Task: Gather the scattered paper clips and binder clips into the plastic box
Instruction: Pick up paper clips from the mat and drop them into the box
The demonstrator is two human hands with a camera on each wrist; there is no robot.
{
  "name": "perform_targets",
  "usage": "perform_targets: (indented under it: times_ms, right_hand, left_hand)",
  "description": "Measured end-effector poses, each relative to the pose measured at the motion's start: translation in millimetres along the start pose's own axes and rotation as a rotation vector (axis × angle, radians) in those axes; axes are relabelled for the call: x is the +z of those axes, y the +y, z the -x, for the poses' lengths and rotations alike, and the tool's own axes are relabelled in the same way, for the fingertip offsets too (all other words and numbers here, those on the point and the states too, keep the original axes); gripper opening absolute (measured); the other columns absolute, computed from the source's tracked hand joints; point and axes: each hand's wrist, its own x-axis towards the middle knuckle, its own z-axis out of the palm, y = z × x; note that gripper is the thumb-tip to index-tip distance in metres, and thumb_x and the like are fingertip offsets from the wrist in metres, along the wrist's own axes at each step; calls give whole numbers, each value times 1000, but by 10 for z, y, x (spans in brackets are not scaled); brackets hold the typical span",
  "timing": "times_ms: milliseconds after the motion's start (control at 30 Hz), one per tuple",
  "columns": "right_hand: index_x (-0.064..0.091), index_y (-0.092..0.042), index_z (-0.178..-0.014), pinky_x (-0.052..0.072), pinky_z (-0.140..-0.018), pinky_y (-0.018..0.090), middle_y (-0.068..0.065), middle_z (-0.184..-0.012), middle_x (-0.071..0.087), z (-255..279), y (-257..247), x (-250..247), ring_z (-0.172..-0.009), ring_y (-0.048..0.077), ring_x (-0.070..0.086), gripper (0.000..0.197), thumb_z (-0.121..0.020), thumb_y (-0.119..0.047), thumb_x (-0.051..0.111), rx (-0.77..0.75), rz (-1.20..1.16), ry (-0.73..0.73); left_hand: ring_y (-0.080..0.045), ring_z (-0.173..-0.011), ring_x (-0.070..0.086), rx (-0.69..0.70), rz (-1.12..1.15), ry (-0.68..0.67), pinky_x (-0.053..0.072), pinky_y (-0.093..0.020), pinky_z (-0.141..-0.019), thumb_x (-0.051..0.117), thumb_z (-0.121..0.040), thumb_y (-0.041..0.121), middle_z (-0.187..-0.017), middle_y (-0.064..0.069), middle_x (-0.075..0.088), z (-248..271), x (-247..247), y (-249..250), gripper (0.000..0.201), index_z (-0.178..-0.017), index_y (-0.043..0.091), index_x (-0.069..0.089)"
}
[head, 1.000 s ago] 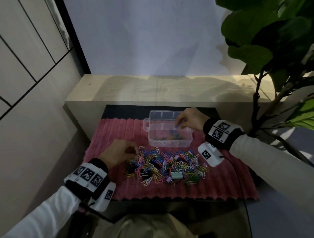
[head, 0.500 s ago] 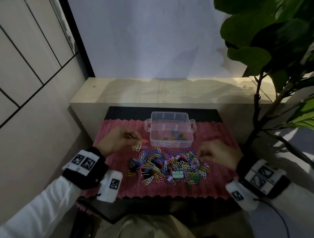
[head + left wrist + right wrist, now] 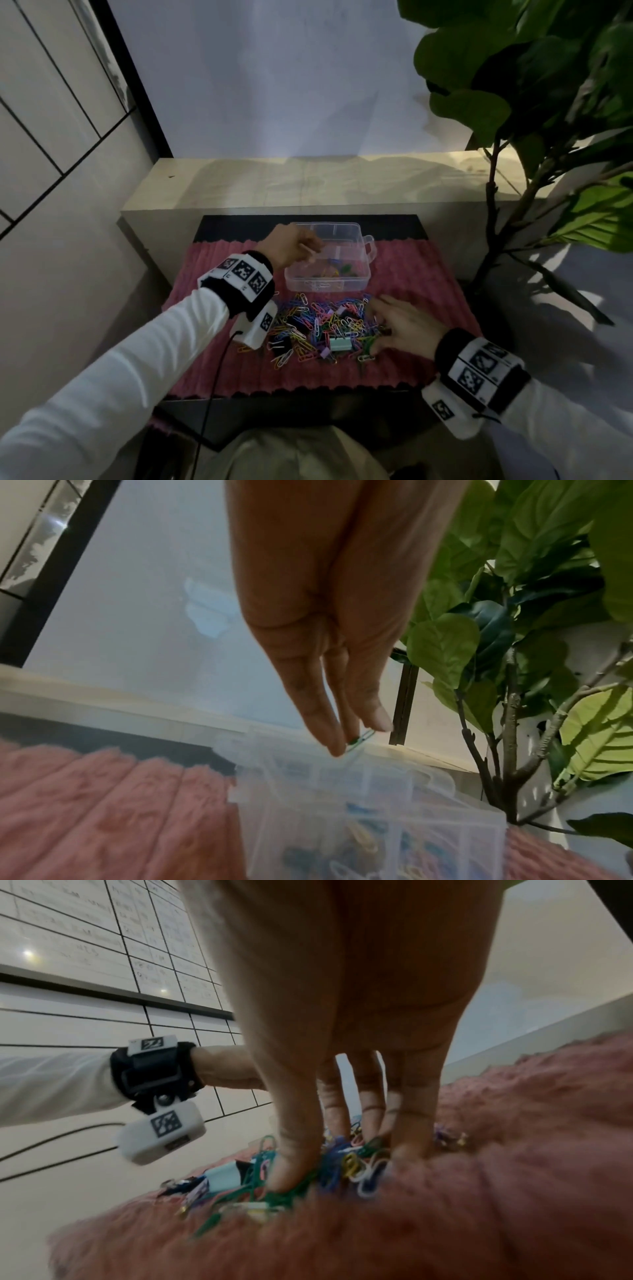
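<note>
On the pink mat (image 3: 404, 274) I have my left hand (image 3: 291, 245) over the box (image 3: 342, 274) at the far side, fingertips (image 3: 337, 746) pinching what looks like a green paper clip (image 3: 361, 739) to drop, while my right hand (image 3: 400, 325), fingers spread, presses the near pile (image 3: 318, 325) and must pinch next.

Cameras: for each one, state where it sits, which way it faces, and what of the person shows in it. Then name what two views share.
Head: worn high, facing forward and down at the pink mat; both sleeves and hands show.
Left wrist: looks along the left hand, which pinches a green paper clip over the plastic box.
Right wrist: looks along the right hand, fingertips in the clip pile; the left forearm shows.
Shared: the head and left wrist views both show the box and plant.
</note>
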Motion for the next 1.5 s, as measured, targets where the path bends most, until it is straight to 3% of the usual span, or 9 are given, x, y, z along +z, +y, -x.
perform_targets:
  times_ms: [200, 333, 467, 733, 867, 1067, 1233, 1400, 1500]
  right_hand:
    - [63, -8, -91, 43, -69, 23, 3, -84, 60, -80, -9, -55, -79, 13, 55, 25, -72, -17, 76, -21, -140, 50]
    - [67, -5, -84, 37, -52, 3, -3, -69, 58, -96, 48, -22, -60, -2, 54, 16, -72, -11, 76, 3, -234, 83]
    - [67, -14, -71, 48, -53, 9, -5, -64, 62, -82, 173, -92, -50, -6, 58, 13, -73, -2, 73, 39, -398, 102]
    - [69, -11, -70, 57, -70, 26, -7, -63, 72, -64, 362, -446, -66, 10, 68, 12, -71, 0, 72, -38, -645, 226]
    - [69, 0, -79, 54, -77, 25, 1, -73, 73, -206, 216, -676, -73, 15, 67, 8, -73, -4, 71, -79, -662, 313]
    - [66, 2, -84, 55, -61, 15, 8, -78, 69, -604, -70, -861, -59, 4, 66, 11, -75, -1, 70, -78, -711, 346]
    - [65, 7, -90, 56, -59, 14, 16, -82, 67, -855, -156, -798, -54, 4, 65, 12, -79, 3, 65, -22, -731, 355]
    - [68, 1, -101, 57, -83, 36, 17, -102, 70, -908, -292, -750, -87, 26, 69, 20, -88, -11, 58, 55, -444, 308]
    - [69, -1, -100, 54, -78, 25, 14, -103, 70, -851, -320, -739, -79, 17, 66, 18, -87, -3, 56, 36, -332, 359]
  left_hand:
    - [-3, -61, 58, 28, 7, 223, 44, 0, -56, 62, -77, -7, -85, -10, 67, 98, -29, -211, 20, -93, 4, 66]
    - [11, -69, 62, 23, 5, 118, 44, 2, -66, 59, -79, -8, -97, -13, 72, 77, -22, -230, 30, -104, 6, 65]
    - [-7, -97, 59, 56, -109, 68, 36, -4, -82, 54, -84, -5, -117, -4, 65, 179, -14, -188, 37, -116, 9, 62]
    - [23, -80, 54, 25, 37, 30, 38, 3, -72, 61, -84, 11, -78, 50, 56, 964, -162, -505, 42, -84, 53, 57]
    - [-4, -83, 66, -107, 159, -65, 52, -23, -80, 66, -80, 15, -92, 11, 72, 1247, 82, -773, 25, -91, 37, 63]
    - [15, -70, 58, -139, 26, 41, 44, -13, -73, 64, -81, 8, -87, 7, 67, 1224, 197, -864, 28, -85, 35, 58]
    - [-15, -94, 59, -107, -99, 110, 40, -18, -83, 66, -80, 11, -107, -2, 62, 1100, 261, -735, 28, -108, 13, 61]
    - [-23, -106, 56, -58, -175, 11, 39, -25, -88, 66, -79, 14, -120, -8, 58, 849, 320, -628, 47, -124, 19, 52]
    - [-24, -102, 57, -92, -209, -51, 42, -30, -88, 71, -75, 20, -113, -8, 60, 733, 376, -587, 50, -122, 19, 54]
